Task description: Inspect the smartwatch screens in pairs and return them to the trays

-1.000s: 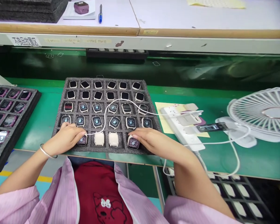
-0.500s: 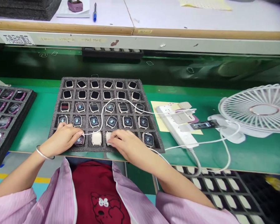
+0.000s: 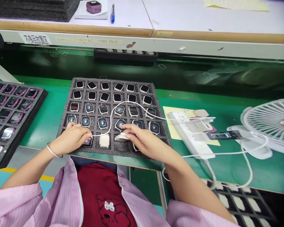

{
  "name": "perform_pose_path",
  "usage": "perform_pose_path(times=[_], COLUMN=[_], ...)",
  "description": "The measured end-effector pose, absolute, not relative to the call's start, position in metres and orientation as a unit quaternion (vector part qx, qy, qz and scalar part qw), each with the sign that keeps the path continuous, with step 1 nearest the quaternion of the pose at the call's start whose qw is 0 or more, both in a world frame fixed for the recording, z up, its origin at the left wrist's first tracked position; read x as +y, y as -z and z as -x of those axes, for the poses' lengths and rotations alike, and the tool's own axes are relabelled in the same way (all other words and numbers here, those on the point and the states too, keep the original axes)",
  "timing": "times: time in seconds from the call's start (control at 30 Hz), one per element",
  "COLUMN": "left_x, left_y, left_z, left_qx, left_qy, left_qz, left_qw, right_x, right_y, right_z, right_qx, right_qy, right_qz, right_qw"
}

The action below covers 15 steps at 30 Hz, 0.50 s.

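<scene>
A grey foam tray (image 3: 113,153) holds rows of pale-framed smartwatches, several with lit dials. In its front row, my right hand (image 3: 144,138) pinches a smartwatch (image 3: 120,137) that is tilted up on edge above its compartment. My left hand (image 3: 73,137) rests over the tray's front left corner, thumb and fingers closed on the end of a white cable (image 3: 111,121). Just beside that thumb, a lit smartwatch (image 3: 88,142) lies partly covered. Between my hands, another smartwatch (image 3: 104,140) lies with its pale face up.
On the right are a white power strip (image 3: 191,135) with plugged-in adapters, loose cords and a white fan (image 3: 272,123). A second foam tray (image 3: 41,97) of purple watches stands at left. A shelf edge (image 3: 85,30) runs across the back, with a pen (image 3: 112,14) on top.
My right hand has tipped the smartwatch up from lying pale face up to standing on edge. My left hand keeps its place at the tray. The whole view has shifted, so things appear further right.
</scene>
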State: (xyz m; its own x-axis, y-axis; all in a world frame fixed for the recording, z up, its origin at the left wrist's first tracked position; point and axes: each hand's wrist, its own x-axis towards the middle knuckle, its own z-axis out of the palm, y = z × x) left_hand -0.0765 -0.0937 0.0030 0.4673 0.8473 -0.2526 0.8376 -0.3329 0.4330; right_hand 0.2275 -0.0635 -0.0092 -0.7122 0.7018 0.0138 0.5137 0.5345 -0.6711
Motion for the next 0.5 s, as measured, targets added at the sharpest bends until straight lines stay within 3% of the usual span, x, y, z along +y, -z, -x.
perform_pose_path(times=[0.27,0.37,0.5], left_x=[-0.110,-0.116,-0.116], left_y=[0.000,0.009,0.012], left_z=[0.047,0.025,0.010], left_qx=[0.579,0.530,0.483], left_qy=[-0.184,-0.158,-0.084], left_qz=[-0.773,-0.807,-0.867], left_qw=[0.183,0.208,0.090], right_x=[-0.075,-0.078,-0.079], right_y=[0.012,0.008,0.008], right_z=[-0.213,-0.211,-0.212], right_qx=[-0.861,-0.863,-0.869], right_qy=[-0.289,-0.283,-0.275], right_qz=[0.406,0.406,0.387], right_qw=[0.106,0.107,0.139])
